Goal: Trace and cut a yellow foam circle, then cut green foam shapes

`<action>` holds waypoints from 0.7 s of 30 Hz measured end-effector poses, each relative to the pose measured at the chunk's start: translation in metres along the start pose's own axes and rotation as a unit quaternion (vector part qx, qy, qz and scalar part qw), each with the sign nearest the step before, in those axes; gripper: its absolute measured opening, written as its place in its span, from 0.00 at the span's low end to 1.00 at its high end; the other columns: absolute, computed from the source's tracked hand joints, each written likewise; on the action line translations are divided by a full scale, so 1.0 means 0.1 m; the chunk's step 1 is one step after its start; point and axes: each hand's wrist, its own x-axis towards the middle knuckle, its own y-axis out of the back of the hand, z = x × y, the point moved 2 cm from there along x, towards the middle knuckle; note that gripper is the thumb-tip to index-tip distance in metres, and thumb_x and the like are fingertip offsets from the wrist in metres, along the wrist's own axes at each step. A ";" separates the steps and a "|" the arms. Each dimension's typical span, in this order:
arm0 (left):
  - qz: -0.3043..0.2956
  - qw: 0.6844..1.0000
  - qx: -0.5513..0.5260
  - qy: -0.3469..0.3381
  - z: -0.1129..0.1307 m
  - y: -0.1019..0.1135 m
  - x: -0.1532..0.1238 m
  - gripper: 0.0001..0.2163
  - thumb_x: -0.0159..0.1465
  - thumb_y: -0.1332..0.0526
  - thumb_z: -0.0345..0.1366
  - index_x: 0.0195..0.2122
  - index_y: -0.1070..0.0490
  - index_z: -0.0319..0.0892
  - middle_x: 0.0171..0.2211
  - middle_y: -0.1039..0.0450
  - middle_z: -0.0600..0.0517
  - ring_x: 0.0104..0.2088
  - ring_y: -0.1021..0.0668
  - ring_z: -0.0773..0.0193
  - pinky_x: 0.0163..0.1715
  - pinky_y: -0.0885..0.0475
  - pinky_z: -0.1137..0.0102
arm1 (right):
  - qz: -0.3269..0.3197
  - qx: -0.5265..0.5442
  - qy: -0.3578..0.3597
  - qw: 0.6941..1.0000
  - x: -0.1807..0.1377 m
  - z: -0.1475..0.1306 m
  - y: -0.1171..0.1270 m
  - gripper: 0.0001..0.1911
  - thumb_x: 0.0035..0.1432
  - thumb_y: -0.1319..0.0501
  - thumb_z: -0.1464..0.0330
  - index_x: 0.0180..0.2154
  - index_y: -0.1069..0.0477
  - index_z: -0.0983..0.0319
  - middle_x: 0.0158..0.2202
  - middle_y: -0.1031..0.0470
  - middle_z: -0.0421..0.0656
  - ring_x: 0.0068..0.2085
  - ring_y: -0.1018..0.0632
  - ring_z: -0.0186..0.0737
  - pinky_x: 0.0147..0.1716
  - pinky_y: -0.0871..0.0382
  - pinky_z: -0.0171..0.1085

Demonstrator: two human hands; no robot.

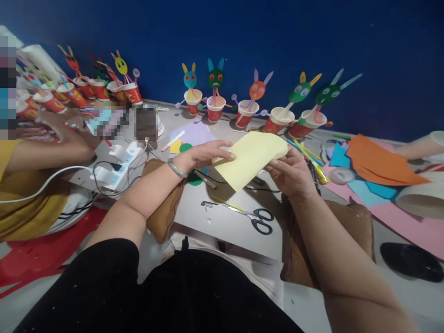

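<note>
Evidently a two-handed hold, seen from the head view, the only view here. The pale yellow paper (248, 162) is up off the grey table (225, 236), in front of the body, spanning the gap between the hands. Left hand (208, 155): fingers nearly closed, thumb and forefinger at the sheet's left edge. Right hand (291, 173): fingers bent in, thumb and fingertips pinching the far right end, where the sheet bows over in a soft curl. How the fingers sit beneath the paper is hidden.

Handling notes, by judgement: thin stock, likely to crease if squeezed, so a light pinch near the edges serves better than a full grip. Even pull from both sides should flatten the bow; bringing the hands nearer together would deepen it. Thumbs level, corners in sight, makes skew easy to spot.

Below the sheet: scissors (250, 215) with black handles, lying on the table, rings toward the right; a thin yellow stick (227, 203) beside the blades; a black cable (263, 189) running behind. Lowering the paper there could snag it on the cable, I'd guess. Green disc (195, 179) near the left wrist. Orange sheets (378, 159) off to the right, well apart from the scissors.
</note>
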 end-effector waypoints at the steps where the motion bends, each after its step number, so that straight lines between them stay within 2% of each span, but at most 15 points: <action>1: -0.003 1.000 -0.016 -0.005 0.02 0.01 -0.01 0.33 0.48 0.22 0.33 0.57 0.29 0.40 0.48 0.16 0.42 0.49 0.15 0.53 0.54 0.22 0.59 | 0.001 -0.005 -0.002 1.000 0.00 0.01 0.00 0.26 0.35 0.20 0.68 0.34 0.31 0.55 0.32 0.19 0.34 0.32 0.19 0.37 0.32 0.21 0.38; 3: 0.015 0.999 -0.007 -0.041 0.06 0.07 -0.01 0.28 0.48 0.24 0.30 0.51 0.27 0.39 0.43 0.16 0.45 0.43 0.15 0.56 0.51 0.21 0.60 | 0.001 -0.017 -0.004 1.000 0.00 0.04 0.00 0.26 0.34 0.19 0.67 0.32 0.32 0.55 0.29 0.20 0.33 0.29 0.21 0.36 0.29 0.22 0.37; 5: 0.076 0.991 0.054 -0.095 0.10 0.15 0.00 0.21 0.49 0.27 0.30 0.45 0.26 0.38 0.40 0.17 0.49 0.40 0.16 0.60 0.47 0.21 0.63 | -0.002 -0.029 -0.002 1.000 -0.01 0.06 -0.01 0.26 0.34 0.18 0.66 0.32 0.31 0.55 0.26 0.21 0.33 0.26 0.23 0.36 0.27 0.22 0.37; 8: 0.174 0.961 0.158 -0.147 0.13 0.28 0.03 0.10 0.54 0.30 0.30 0.35 0.28 0.38 0.34 0.20 0.53 0.37 0.18 0.64 0.43 0.23 0.68 | -0.023 -0.056 -0.015 0.998 -0.05 0.09 -0.04 0.26 0.35 0.16 0.63 0.32 0.28 0.56 0.25 0.22 0.34 0.25 0.22 0.36 0.27 0.22 0.38; 11: 0.175 0.963 0.146 -0.145 0.16 0.37 0.05 0.06 0.59 0.35 0.31 0.37 0.27 0.39 0.35 0.20 0.53 0.40 0.17 0.64 0.44 0.23 0.68 | -0.080 -0.127 -0.043 0.988 -0.10 0.13 -0.07 0.23 0.37 0.16 0.62 0.31 0.24 0.58 0.28 0.20 0.39 0.27 0.20 0.39 0.31 0.21 0.41; 13: 0.153 0.973 0.090 -0.147 0.21 0.45 0.04 0.07 0.61 0.37 0.32 0.41 0.27 0.40 0.38 0.19 0.52 0.43 0.16 0.63 0.47 0.22 0.66 | -0.108 -0.218 -0.015 0.970 -0.11 0.14 -0.06 0.17 0.43 0.19 0.62 0.33 0.22 0.59 0.30 0.19 0.41 0.30 0.20 0.40 0.34 0.22 0.41; 15: 0.150 0.974 0.039 -0.164 0.27 0.54 0.02 0.07 0.62 0.38 0.33 0.42 0.27 0.41 0.39 0.19 0.51 0.45 0.15 0.62 0.48 0.21 0.66 | -0.117 -0.343 0.051 0.931 -0.10 0.15 -0.02 0.11 0.51 0.24 0.62 0.34 0.20 0.57 0.31 0.19 0.41 0.31 0.21 0.40 0.36 0.24 0.42; 17: 0.165 0.970 0.031 -0.177 0.30 0.64 0.02 0.07 0.64 0.38 0.36 0.41 0.28 0.43 0.40 0.20 0.50 0.46 0.15 0.61 0.49 0.20 0.66 | -0.130 -0.470 0.116 0.865 -0.08 0.17 0.00 0.07 0.58 0.29 0.62 0.38 0.18 0.57 0.35 0.18 0.44 0.35 0.21 0.44 0.41 0.25 0.45; 19: 0.185 0.964 0.055 -0.181 0.29 0.71 0.04 0.08 0.63 0.36 0.40 0.41 0.29 0.43 0.40 0.20 0.50 0.46 0.15 0.59 0.49 0.20 0.66 | -0.152 -0.573 0.156 0.790 -0.06 0.21 0.00 0.11 0.63 0.33 0.62 0.44 0.17 0.58 0.42 0.18 0.49 0.44 0.20 0.51 0.47 0.26 0.49; 21: 0.179 0.966 0.085 -0.166 0.25 0.72 0.08 0.10 0.62 0.34 0.42 0.40 0.29 0.43 0.38 0.20 0.49 0.45 0.15 0.58 0.47 0.20 0.65 | -0.175 -0.648 0.175 0.721 -0.06 0.26 -0.05 0.16 0.66 0.36 0.61 0.51 0.16 0.58 0.49 0.20 0.54 0.50 0.22 0.57 0.51 0.29 0.51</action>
